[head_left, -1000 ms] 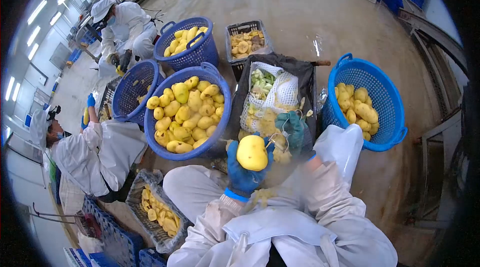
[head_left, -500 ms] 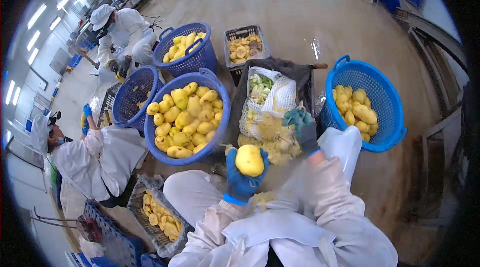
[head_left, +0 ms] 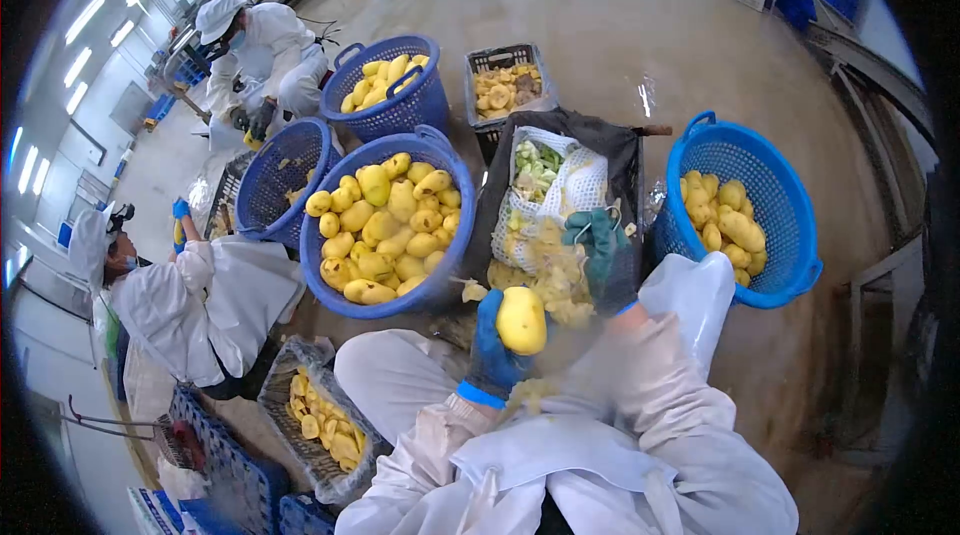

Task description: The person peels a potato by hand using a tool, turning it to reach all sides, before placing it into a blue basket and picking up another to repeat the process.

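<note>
My left hand (head_left: 497,350), in a blue glove, is closed around a smooth yellow fruit (head_left: 522,321), pear-like and about palm-sized. To its right, my right hand (head_left: 597,243) wears a green glove and has its fingers curled; what they hold, if anything, I cannot make out. Just beneath that hand, a dark-lined crate (head_left: 487,220) holds white foam netting (head_left: 577,187), green scraps and pale yellow peelings (head_left: 563,303). Left of the crate stands a purple-blue basket (head_left: 310,275) full of similar yellow fruit. By my right knee, a blue basket (head_left: 785,195) holds more of them.
Another fruit-filled basket (head_left: 420,100), a partly filled basket (head_left: 268,180) and a crate of cut pieces (head_left: 515,63) stand ahead. Two co-workers (head_left: 195,310) in white sit at left. A lined crate of yellow slices (head_left: 325,433) lies at lower left; metal framing (head_left: 880,125) stands right.
The yellow fruit has tilted and shifted slightly right in my left hand. My right hand has changed its angle, staying over the crate. The whole view has shifted a little.
</note>
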A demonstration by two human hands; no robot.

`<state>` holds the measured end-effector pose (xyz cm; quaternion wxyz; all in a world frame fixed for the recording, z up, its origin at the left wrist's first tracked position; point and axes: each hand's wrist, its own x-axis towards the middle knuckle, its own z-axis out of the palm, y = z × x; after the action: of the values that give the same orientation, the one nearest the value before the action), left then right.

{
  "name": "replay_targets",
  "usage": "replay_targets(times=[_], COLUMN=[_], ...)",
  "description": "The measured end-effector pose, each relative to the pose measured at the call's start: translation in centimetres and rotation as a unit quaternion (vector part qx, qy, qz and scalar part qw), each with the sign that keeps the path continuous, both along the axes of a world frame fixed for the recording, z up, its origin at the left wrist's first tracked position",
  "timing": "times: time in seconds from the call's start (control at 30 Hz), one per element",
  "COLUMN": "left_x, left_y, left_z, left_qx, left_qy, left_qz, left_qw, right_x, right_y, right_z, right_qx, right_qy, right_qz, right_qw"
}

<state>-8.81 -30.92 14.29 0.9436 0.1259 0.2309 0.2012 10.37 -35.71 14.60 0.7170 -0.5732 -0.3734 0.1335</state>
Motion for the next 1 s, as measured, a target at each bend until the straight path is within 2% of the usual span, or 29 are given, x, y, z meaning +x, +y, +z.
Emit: replay_targets(times=[0.07,0.13,0.17,0.2,0.23,0.3,0.37,0.4,0.43,0.53,0.6,0.63,0.73,0.77,0.87,0.9,1.0], left_x=[0.1,1.3,1.1,0.5,0.1,0.0,0.5,0.9,0.8,-0.2,-0.6,-0.5,0.4,0.4,0.6,0.5,0.4], left_y=[0.0,0.2,-0.2,-0.6,-0.7,-0.1,0.5,0.6,0.5,0.6,0.5,0.1,0.3,0.2,0.2,0.3,0.6], left_z=[-0.8,0.3,-1.0,-1.6,-2.0,-1.5,-0.8,-0.6,-0.6,-0.7,-0.2,0.0,1.3,1.7,1.8,1.1,-0.6], left_qx=[-0.003,0.019,0.171,0.223,0.275,0.225,0.003,-0.107,-0.089,-0.027,0.008,0.039,-0.153,-0.136,-0.179,-0.168,-0.131], left_qy=[-0.03,-0.061,-0.011,-0.013,-0.016,-0.046,-0.104,-0.133,-0.112,-0.047,-0.003,-0.035,-0.064,-0.078,-0.048,-0.066,-0.092], left_qz=[-0.006,-0.033,-0.013,-0.002,0.012,0.009,-0.021,-0.037,-0.039,-0.037,-0.034,-0.024,-0.002,-0.011,0.006,-0.018,-0.077], left_qw=[1.0,0.997,0.985,0.975,0.961,0.973,0.994,0.985,0.989,0.998,0.999,0.998,0.986,0.988,0.983,0.983,0.984], right_x=[-2.0,-4.8,-3.5,-1.7,-0.6,0.5,-2.0,-2.6,-3.2,2.4,4.1,4.5,3.5,3.0,-0.4,-2.8,-4.0], right_y=[-0.1,-1.1,-0.4,0.1,-0.2,-0.8,-0.1,0.1,0.3,-0.7,-0.9,-1.2,-0.9,-1.1,-0.7,-0.2,-0.4], right_z=[0.5,2.3,0.1,-1.9,-1.5,-0.1,-5.0,-4.7,-4.5,-2.7,-2.4,-2.4,-2.4,-1.6,-1.0,-0.3,-0.7], right_qx=[0.085,-0.03,-0.027,-0.023,-0.012,0.012,-0.032,-0.022,-0.011,-0.029,-0.032,-0.036,-0.055,0.024,0.043,0.108,0.009], right_qy=[0.219,0.154,0.069,-0.017,0.061,0.22,0.063,0.06,0.058,0.118,0.083,0.063,0.151,0.233,0.208,0.355,0.225], right_qz=[0.095,0.231,0.162,0.094,0.08,0.048,0.108,0.131,0.155,-0.051,0.072,0.132,0.054,0.089,0.065,0.082,0.188], right_qw=[0.967,0.96,0.984,0.995,0.995,0.974,0.992,0.989,0.986,0.991,0.993,0.989,0.986,0.968,0.975,0.925,0.956])
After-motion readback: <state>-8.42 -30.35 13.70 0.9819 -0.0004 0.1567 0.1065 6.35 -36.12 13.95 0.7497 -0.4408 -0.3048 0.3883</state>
